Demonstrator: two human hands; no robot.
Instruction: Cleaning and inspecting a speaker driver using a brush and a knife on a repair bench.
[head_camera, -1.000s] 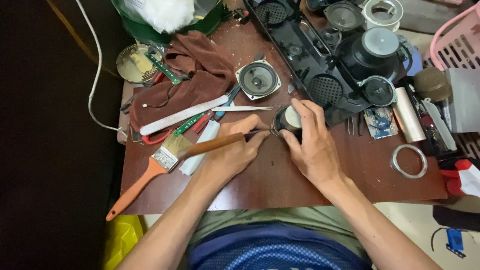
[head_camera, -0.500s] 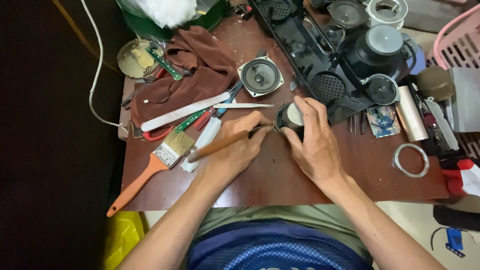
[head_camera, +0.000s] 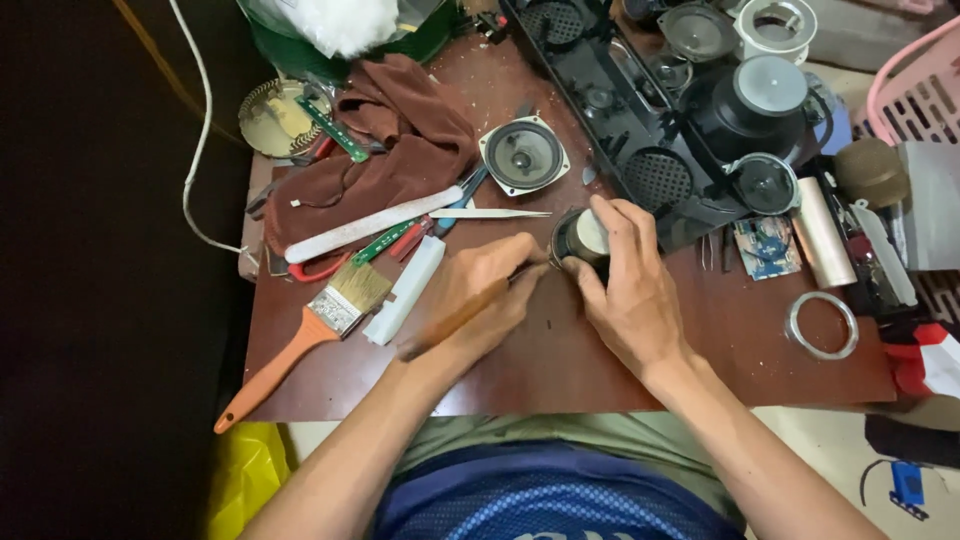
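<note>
My left hand (head_camera: 482, 292) grips a thin wooden-handled tool (head_camera: 455, 322), blurred by motion, with its tip at a small round speaker part (head_camera: 583, 237). My right hand (head_camera: 630, 285) wraps over that black and silver part and holds it on the brown table (head_camera: 560, 370). Both hands meet near the table's middle. The tool's tip is hidden between the fingers.
An orange-handled paintbrush (head_camera: 300, 345) lies at the left, with a white strip (head_camera: 372, 224), tweezers (head_camera: 495, 213), a brown cloth (head_camera: 400, 140) and a loose speaker (head_camera: 523, 155) behind. A black speaker housing (head_camera: 650, 150) and a metal ring (head_camera: 822, 325) are at the right.
The wooden handle in my left hand has swung lower and toward me. My right hand stays on the round part. The view has shifted slightly.
</note>
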